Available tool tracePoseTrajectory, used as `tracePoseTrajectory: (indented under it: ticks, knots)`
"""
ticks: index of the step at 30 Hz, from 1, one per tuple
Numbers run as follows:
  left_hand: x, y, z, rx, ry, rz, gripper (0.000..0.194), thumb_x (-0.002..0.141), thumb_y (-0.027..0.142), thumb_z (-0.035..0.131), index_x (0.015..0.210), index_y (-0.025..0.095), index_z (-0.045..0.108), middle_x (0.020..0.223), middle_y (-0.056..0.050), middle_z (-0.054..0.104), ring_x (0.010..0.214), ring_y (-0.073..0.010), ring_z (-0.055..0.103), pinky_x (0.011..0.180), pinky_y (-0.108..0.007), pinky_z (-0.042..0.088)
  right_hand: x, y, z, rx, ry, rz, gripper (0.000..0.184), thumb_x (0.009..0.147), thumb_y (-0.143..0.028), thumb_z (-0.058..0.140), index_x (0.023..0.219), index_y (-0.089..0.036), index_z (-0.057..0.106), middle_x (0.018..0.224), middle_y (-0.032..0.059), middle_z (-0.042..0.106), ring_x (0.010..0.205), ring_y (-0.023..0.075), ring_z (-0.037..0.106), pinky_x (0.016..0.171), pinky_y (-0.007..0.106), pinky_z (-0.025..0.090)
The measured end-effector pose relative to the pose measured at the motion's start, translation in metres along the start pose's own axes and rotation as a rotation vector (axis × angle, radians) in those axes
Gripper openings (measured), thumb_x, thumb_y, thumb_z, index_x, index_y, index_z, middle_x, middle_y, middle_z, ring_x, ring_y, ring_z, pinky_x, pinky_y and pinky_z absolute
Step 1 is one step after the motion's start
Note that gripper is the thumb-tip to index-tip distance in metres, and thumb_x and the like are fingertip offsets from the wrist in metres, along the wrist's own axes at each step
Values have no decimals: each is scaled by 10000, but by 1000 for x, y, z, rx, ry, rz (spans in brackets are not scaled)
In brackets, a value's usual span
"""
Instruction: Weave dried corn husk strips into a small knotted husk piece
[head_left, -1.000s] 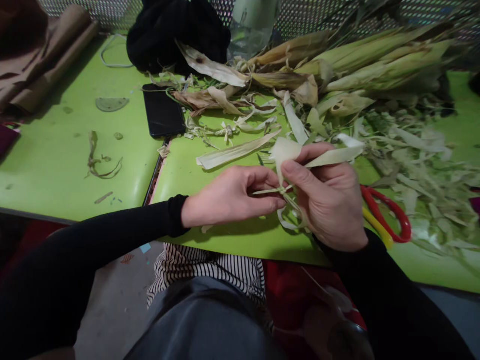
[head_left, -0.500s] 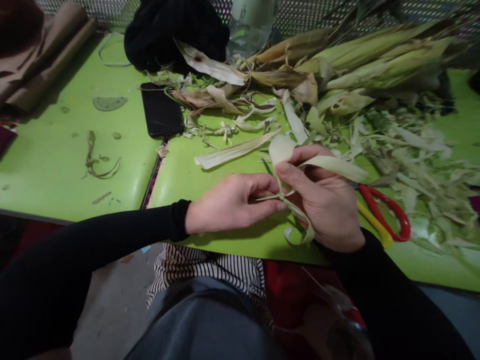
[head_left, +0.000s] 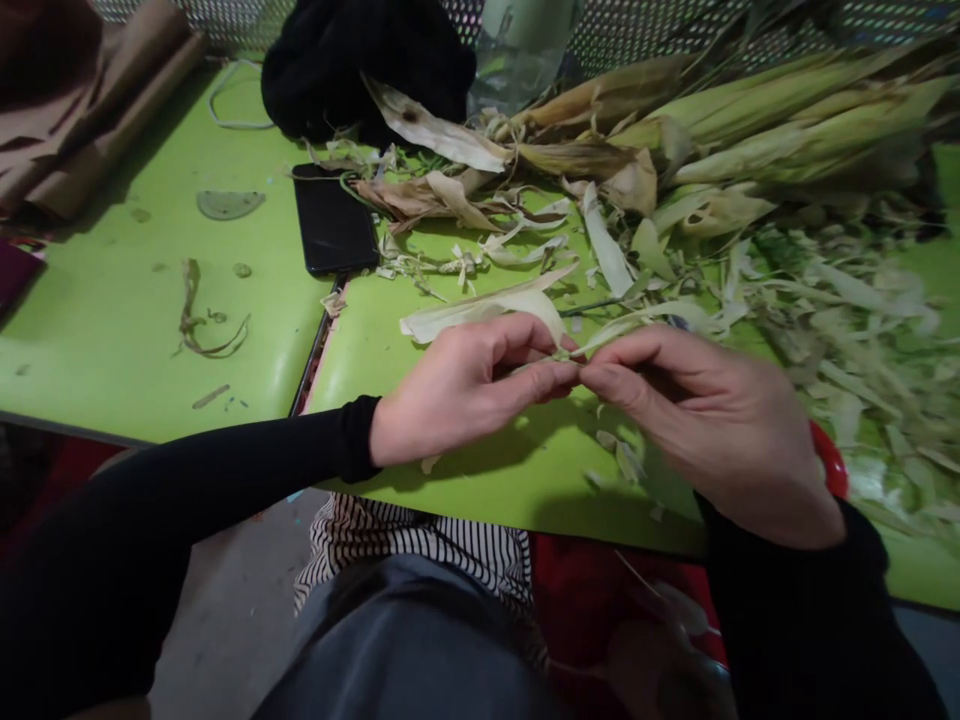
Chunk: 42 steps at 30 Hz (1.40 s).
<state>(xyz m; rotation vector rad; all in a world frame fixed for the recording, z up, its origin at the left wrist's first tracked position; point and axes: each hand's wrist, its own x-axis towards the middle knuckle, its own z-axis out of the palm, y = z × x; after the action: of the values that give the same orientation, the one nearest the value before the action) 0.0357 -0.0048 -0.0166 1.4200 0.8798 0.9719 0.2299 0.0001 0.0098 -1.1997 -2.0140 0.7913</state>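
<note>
Pale corn husk strips [head_left: 534, 304], joined at a small knot, stretch between my two hands above the green table [head_left: 480, 480]. My left hand [head_left: 480, 385] pinches them close to the knot with thumb and forefinger. From the right, my right hand [head_left: 712, 420] pinches at the same spot, its thumb tip almost touching the left one. One strip fans up over my left fingers; another runs up and right behind my right hand. Red-handled scissors [head_left: 829, 462] lie largely hidden beneath my right hand and wrist.
A black phone [head_left: 335, 222] lies beyond my left hand. Whole corn husks [head_left: 780, 120] are piled at the back right, with husk shreds [head_left: 862, 340] below them. Brown paper [head_left: 105, 110] is at the far left; a black cloth bundle [head_left: 367, 65] sits at the back.
My right hand has moved right and turned, so its fingertips now meet my left ones at the knot. The husk ends have swung up and apart. More of the scissors is covered.
</note>
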Motion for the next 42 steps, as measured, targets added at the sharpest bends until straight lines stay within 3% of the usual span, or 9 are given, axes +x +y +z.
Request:
tracePoseTrajectory:
  ticks: [5, 11, 13, 15, 19, 26, 33, 38, 42]
  knots:
    - [1, 2, -2, -39, -18, 3, 346, 890, 470, 679, 809, 157, 554, 774, -31, 673, 730, -109, 618, 661, -230, 497, 0, 1, -3, -23, 10, -7, 191, 908, -446, 683, 788, -297, 685, 688, -18, 633, 624, 172, 560, 601, 343, 435]
    - [2, 7, 0, -236, 29, -33, 114, 929, 202, 616, 1023, 153, 575, 1012, -50, 724, 1010, -143, 684, 877, -252, 529, -2, 3, 9, -424, 350, -316, 92, 874, -304, 737, 806, -265, 689, 783, 44, 703, 742, 206, 621, 729, 372, 488]
    - [1, 7, 2, -281, 56, -43, 85, 946, 172, 570, 1026, 144, 577, 1078, -69, 725, 1057, -163, 677, 902, -270, 527, -3, 4, 18, -435, 285, -435, 138, 888, -275, 715, 762, -234, 676, 690, 21, 682, 647, 166, 606, 621, 313, 470]
    - [1, 6, 4, -331, 57, -48, 86, 948, 172, 565, 1027, 142, 578, 1093, -76, 727, 1073, -186, 676, 917, -295, 529, -4, 5, 28, -371, 170, -415, 194, 916, -276, 674, 735, -205, 660, 638, 4, 655, 569, 129, 569, 537, 274, 429]
    - [1, 2, 7, -374, 25, -54, 141, 922, 218, 621, 1038, 147, 582, 1053, -75, 727, 1032, -199, 687, 960, -339, 528, -4, 5, 41, -197, 67, -177, 295, 928, -294, 627, 650, -195, 622, 541, -19, 566, 489, 109, 476, 481, 264, 378]
    - [1, 0, 8, -307, 64, -45, 143, 926, 221, 607, 1058, 174, 575, 1107, -68, 715, 1053, -195, 682, 947, -325, 540, -2, 2, 46, 354, -128, 108, 251, 918, -442, 629, 890, -211, 722, 790, 20, 712, 667, 153, 616, 634, 286, 532]
    - [4, 3, -1, -348, -34, -68, 95, 920, 218, 629, 951, 135, 595, 1036, -72, 731, 1009, -172, 718, 891, -269, 561, -5, 3, 46, 163, -183, 131, 268, 919, -338, 577, 725, -177, 668, 599, -3, 564, 528, 116, 448, 448, 241, 356]
    - [3, 6, -2, -262, -45, -35, 57, 923, 173, 605, 935, 120, 619, 930, -48, 727, 907, -141, 717, 809, -233, 564, -7, 4, 44, 188, -238, 15, 186, 925, -245, 554, 843, -173, 704, 761, 28, 684, 652, 138, 583, 554, 246, 467]
    - [1, 7, 0, -202, -63, 3, 72, 932, 176, 587, 948, 123, 634, 967, -56, 734, 867, -134, 709, 752, -222, 556, -7, 4, 43, 171, -270, 8, 178, 919, -225, 549, 809, -180, 681, 727, 22, 676, 608, 137, 570, 511, 245, 445]
